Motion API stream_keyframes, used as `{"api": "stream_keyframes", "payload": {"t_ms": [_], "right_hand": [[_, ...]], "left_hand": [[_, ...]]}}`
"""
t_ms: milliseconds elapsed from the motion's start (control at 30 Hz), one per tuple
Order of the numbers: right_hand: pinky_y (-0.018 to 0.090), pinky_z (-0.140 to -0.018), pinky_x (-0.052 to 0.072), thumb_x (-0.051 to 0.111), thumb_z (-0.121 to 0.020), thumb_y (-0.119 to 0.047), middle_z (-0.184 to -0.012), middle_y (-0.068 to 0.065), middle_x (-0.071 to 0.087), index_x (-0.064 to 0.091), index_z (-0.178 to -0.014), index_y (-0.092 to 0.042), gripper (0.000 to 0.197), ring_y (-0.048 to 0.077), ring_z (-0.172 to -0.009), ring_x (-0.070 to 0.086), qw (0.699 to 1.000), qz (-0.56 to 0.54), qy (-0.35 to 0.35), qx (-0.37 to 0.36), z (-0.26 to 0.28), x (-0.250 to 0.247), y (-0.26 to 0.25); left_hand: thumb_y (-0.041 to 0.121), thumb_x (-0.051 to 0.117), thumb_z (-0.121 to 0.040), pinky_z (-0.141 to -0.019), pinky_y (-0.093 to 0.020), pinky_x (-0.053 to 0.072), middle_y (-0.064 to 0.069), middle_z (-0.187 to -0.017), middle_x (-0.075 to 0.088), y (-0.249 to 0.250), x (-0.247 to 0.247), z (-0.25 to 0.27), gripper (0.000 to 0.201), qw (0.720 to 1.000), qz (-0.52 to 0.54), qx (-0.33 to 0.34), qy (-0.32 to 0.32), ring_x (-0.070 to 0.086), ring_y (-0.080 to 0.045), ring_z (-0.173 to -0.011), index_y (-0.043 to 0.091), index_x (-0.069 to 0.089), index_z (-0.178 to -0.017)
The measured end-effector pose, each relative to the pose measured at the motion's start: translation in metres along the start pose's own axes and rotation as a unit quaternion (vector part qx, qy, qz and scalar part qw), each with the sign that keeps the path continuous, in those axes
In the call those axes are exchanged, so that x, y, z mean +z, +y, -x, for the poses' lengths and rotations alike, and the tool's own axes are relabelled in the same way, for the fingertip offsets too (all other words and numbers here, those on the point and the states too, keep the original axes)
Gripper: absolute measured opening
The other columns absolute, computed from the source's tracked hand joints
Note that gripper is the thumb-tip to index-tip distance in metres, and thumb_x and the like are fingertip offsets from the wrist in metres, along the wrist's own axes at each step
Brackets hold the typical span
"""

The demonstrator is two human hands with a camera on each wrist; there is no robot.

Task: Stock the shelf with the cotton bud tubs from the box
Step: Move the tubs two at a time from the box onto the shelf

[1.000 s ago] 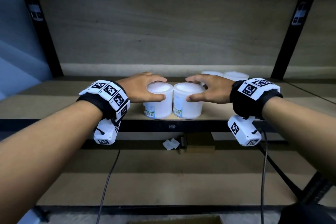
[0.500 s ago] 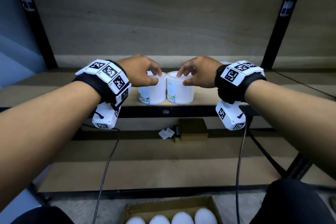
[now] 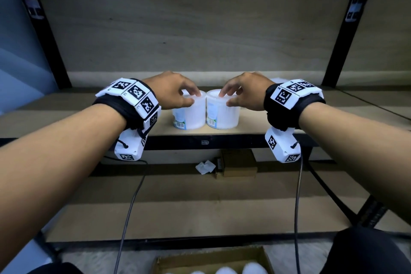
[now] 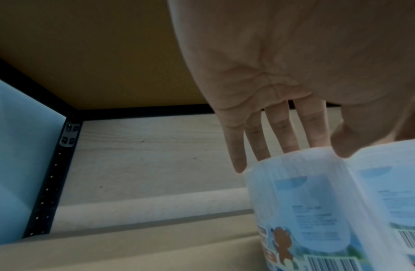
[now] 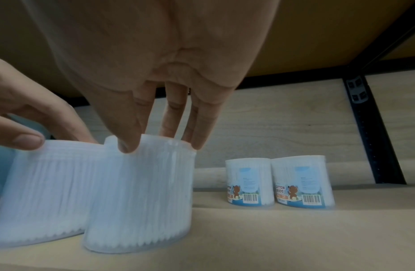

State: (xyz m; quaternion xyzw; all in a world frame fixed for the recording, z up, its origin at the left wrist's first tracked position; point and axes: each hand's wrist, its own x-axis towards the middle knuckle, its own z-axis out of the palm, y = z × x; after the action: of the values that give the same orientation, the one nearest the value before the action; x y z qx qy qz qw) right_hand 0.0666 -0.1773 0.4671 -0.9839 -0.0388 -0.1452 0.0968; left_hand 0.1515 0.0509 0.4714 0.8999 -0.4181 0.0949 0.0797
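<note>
Two round translucent plastic tubs packed with white cotton buds stand upright and touching each other close to the front edge of the light wooden shelf (image 3: 278,118), about midway along it. The left tub (image 3: 190,115) has the left hand (image 3: 171,93) over its lid, fingertips (image 4: 259,146) resting on the rim and the thumb against the side near the top, a light grasp from above. The right tub (image 3: 222,114) is held the same way by the right hand (image 3: 246,93), its fingers (image 5: 130,139) curled down over the lid's edge.

Two more labelled tubs of the same kind (image 5: 279,181) sit side by side further back, toward the shelf's rear edge on the right (well apart from the front pair). That makes four tubs on the shelf. To the left of the front pair the board runs bare to the black metal upright (image 4: 51,174).

Below, an open cardboard box (image 3: 211,262) shows a row of white tub lids; their number cannot be told.
</note>
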Motion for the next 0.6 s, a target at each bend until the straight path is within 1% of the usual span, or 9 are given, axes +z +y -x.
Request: {"api": "stream_keyframes", "payload": {"t_ms": [133,233,333,433,500,600], "right_hand": [[0.022,-0.082,0.041,0.073,-0.085,-0.029,-0.109,-0.009,0.068,0.071,-0.112,-0.032,0.028,0.009,-0.094,0.056,1.0,0.003,-0.004,0.01,-0.013,0.003,0.005],[0.021,-0.082,0.041,0.074,-0.084,-0.027,-0.109,-0.008,0.068,0.072,-0.111,-0.032,0.028,0.009,-0.094,0.057,1.0,0.007,-0.003,0.017,-0.023,0.004,0.009],[0.021,-0.085,0.043,0.073,-0.083,-0.023,-0.111,-0.007,0.069,0.072,-0.111,-0.03,0.029,0.013,-0.102,0.061,1.0,0.016,-0.001,0.025,-0.034,0.005,0.012],[0.021,-0.086,0.044,0.072,-0.083,-0.019,-0.113,-0.005,0.069,0.073,-0.112,-0.028,0.03,0.015,-0.105,0.062,0.999,0.024,-0.004,0.03,-0.044,0.006,0.014],[0.02,-0.085,0.043,0.071,-0.084,-0.017,-0.115,-0.004,0.069,0.073,-0.113,-0.026,0.031,0.015,-0.106,0.062,0.999,0.03,-0.006,0.03,-0.05,0.006,0.017],[0.019,-0.08,0.043,0.071,-0.083,-0.013,-0.115,-0.003,0.07,0.073,-0.112,-0.023,0.031,0.015,-0.105,0.063,0.999,0.017,-0.001,0.035,-0.059,0.01,0.022]], "left_hand": [[0.035,0.061,-0.089,-0.096,-0.028,0.046,0.016,-0.121,0.066,-0.008,0.006,-0.014,0.029,1.0,0.016,-0.008,0.003,0.063,-0.011,-0.103,0.038,0.066,-0.118],[0.035,0.062,-0.09,-0.092,-0.024,0.043,0.015,-0.121,0.066,-0.015,0.01,-0.026,0.029,1.0,0.026,-0.013,0.003,0.063,-0.011,-0.102,0.038,0.066,-0.118],[0.034,0.063,-0.09,-0.088,-0.02,0.038,0.015,-0.121,0.067,-0.02,0.012,-0.038,0.029,0.999,0.031,-0.015,0.006,0.063,-0.009,-0.1,0.036,0.067,-0.119],[0.032,0.064,-0.09,-0.086,-0.019,0.039,0.015,-0.12,0.068,-0.024,0.015,-0.05,0.029,0.999,0.041,-0.016,0.01,0.062,-0.006,-0.095,0.035,0.068,-0.119],[0.032,0.065,-0.09,-0.086,-0.019,0.039,0.015,-0.12,0.068,-0.028,0.016,-0.058,0.029,0.999,0.04,-0.014,0.008,0.062,-0.006,-0.093,0.034,0.068,-0.118],[0.031,0.065,-0.09,-0.086,-0.019,0.04,0.015,-0.119,0.069,-0.033,0.017,-0.068,0.029,0.999,0.037,-0.012,0.002,0.064,-0.007,-0.094,0.032,0.069,-0.118]]}}
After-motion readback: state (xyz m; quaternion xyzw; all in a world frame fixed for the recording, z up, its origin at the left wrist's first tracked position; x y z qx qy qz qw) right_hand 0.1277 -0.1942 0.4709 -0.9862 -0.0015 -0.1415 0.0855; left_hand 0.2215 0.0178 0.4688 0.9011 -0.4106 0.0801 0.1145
